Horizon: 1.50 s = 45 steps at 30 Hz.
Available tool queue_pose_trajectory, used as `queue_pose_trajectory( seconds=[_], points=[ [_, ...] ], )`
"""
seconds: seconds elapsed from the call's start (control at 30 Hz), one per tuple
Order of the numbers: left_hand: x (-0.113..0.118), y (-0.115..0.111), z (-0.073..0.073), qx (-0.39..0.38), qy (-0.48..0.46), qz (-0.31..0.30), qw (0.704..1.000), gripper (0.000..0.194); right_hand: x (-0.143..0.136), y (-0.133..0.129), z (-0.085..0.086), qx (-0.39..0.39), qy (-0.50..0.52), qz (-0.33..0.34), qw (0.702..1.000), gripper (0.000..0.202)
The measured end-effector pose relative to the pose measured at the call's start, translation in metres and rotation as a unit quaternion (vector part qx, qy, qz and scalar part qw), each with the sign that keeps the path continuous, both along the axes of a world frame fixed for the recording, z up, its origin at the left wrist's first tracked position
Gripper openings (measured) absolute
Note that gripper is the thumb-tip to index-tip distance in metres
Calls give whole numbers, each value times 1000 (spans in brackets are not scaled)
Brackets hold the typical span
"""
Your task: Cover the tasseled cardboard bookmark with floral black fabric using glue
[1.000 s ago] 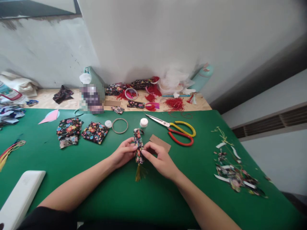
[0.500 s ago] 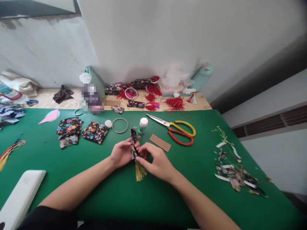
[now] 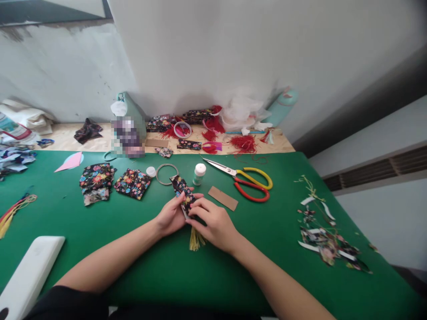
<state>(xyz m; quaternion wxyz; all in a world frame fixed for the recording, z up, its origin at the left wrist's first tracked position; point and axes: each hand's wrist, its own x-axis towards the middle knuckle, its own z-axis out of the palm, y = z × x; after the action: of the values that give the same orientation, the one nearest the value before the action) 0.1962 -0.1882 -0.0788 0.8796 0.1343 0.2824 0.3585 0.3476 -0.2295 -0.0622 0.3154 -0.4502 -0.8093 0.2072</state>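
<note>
Between my hands is a narrow strip of black floral fabric [image 3: 183,190], tilted with its far end to the left. A yellow tassel [image 3: 196,240] hangs from its near end. My left hand [image 3: 171,215] grips the strip from the left, thumb on its face and fingers beneath. My right hand [image 3: 213,220] pinches the near end by the tassel; its fingertips partly cover the fabric. Just beyond the strip stand a small white-capped bottle [image 3: 199,175] and a grey ring [image 3: 167,174]. A brown card strip [image 3: 223,198] lies to the right of my hands.
Scissors [image 3: 247,178] with yellow and red handles lie at the back right. Floral fabric pieces [image 3: 96,180] are stacked at left, and fabric scraps [image 3: 328,249] are heaped at right. A white device [image 3: 33,271] sits front left. Red tassels [image 3: 243,143] line the wooden ledge.
The fabric strip has turned from nearly edge-on to show its floral face, its far end swinging left. Both hands have shifted slightly and still hold it.
</note>
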Motion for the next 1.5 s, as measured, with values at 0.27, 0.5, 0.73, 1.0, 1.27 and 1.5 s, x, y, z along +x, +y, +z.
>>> queue_pose_trajectory(
  seconds=[0.27,0.5,0.73,1.0,1.27,1.5],
  points=[
    [1,0,-3,46,-4,-36,998,33,4,5,6,-129,161,-44,978,3],
    [3,-1,-1,67,33,-28,997,27,4,7,4,-102,187,-108,971,6],
    [0,-2,-3,60,34,-17,997,24,6,8,3,-121,234,-139,955,10],
    [2,-3,0,97,74,-32,992,28,6,9,3,-139,249,-143,948,12],
    [4,-3,-2,86,112,-30,989,27,7,10,0,-151,236,-161,946,13],
    [2,0,-1,66,115,-19,991,25,9,11,-6,-246,247,-153,925,24]
  ],
)
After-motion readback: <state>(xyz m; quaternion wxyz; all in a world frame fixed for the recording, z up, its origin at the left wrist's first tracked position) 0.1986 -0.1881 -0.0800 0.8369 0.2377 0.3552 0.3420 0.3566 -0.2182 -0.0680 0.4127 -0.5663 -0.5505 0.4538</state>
